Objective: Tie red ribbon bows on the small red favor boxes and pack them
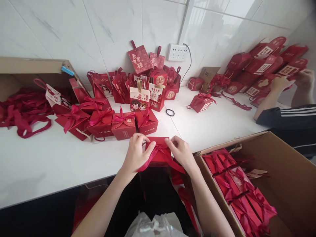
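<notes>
White counter (81, 158) against marbled tile wall (118, 29). Cut off at right: carton (286, 171), another person's sleeve (283, 115). Ribboned box (160, 140): red, flat-topped, satin ribbon (149, 159) gathered centrally, tails trailing; at counter's near edge. Left hand (138, 151), right hand (181, 153): each pinching it, thumb to bent fingers; whether card or ribbon, cannot tell.

From my seat, the head view shows the left hand (138, 149) and right hand (181, 151) holding a red box (158, 158) near its upper corners; rightward, a carton (288, 174) contains ribboned boxes (239, 184) beside the counter (98, 161).
</notes>
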`<state>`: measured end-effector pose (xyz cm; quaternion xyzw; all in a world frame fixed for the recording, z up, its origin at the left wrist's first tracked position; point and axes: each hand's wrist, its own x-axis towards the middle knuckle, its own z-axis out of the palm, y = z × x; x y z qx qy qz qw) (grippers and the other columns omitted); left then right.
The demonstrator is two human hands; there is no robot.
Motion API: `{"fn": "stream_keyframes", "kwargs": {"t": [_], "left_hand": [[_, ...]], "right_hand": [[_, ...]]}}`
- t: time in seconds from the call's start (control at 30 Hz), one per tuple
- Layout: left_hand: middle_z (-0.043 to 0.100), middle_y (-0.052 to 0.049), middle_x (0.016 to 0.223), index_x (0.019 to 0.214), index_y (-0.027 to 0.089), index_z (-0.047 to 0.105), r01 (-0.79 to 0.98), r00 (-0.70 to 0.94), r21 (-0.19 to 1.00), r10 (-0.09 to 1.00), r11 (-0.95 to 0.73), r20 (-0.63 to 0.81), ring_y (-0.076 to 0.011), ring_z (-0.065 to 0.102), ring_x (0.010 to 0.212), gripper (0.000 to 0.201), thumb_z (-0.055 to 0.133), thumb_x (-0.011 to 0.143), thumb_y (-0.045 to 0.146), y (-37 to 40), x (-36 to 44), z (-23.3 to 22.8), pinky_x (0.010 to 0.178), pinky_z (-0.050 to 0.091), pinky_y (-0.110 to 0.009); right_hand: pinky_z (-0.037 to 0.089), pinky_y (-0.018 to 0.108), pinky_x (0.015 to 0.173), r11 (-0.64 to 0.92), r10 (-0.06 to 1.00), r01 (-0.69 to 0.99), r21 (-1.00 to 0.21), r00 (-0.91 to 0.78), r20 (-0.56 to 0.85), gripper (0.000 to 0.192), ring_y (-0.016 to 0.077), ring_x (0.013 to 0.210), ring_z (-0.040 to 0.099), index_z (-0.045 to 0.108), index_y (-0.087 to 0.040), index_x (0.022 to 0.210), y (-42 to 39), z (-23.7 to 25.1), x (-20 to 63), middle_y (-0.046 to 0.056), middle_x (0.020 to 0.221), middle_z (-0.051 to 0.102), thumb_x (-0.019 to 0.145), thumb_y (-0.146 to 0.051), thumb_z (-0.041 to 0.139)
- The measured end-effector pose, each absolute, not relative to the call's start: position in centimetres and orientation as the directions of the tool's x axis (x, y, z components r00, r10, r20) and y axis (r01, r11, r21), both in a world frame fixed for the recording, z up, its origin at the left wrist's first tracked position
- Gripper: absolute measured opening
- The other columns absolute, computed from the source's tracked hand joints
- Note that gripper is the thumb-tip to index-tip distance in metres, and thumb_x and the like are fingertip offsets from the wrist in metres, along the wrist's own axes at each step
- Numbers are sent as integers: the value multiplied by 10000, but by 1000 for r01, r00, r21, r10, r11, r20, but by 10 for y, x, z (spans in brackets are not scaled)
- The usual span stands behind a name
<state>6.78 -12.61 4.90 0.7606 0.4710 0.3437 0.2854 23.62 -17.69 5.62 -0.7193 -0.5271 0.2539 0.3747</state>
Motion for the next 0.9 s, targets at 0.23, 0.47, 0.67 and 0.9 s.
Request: {"fn": "stream_keyframes", "kwargs": {"t": [0.23,0.47,0.67,0.9], "left_hand": [[526,7,717,692,210,443,470,246,840,954,-272,171,-129,539,631,246,488,856,388,-139,66,45,556,462,-241],[585,14,644,774,221,492,519,218,804,954,-292,205,-156,571,561,150,481,858,344,-144,67,45,559,445,-275],[556,28,625,683,221,439,507,247,819,956,-268,160,-130,517,518,216,484,849,351,-143,68,45,539,431,-262],[591,5,674,718,203,505,430,259,886,964,-172,61,-149,559,593,232,511,826,408,-139,71,47,552,441,-262]], "right_hand": [[363,226,558,-56,926,453,-890,356,123,304,114,581,431,398,-209,635,-186,46,225,-46,600,441,851,-404,485],[387,241,604,23,891,484,-875,387,238,250,119,606,446,417,-207,671,-191,36,227,-41,637,449,856,-359,487],[441,286,664,-61,887,520,-852,420,193,259,156,675,531,494,-199,724,-193,39,241,-10,682,528,853,-423,502],[424,443,881,215,883,882,-420,8,469,369,266,987,552,566,-164,1109,-188,70,221,124,1058,590,799,-350,643]]}}
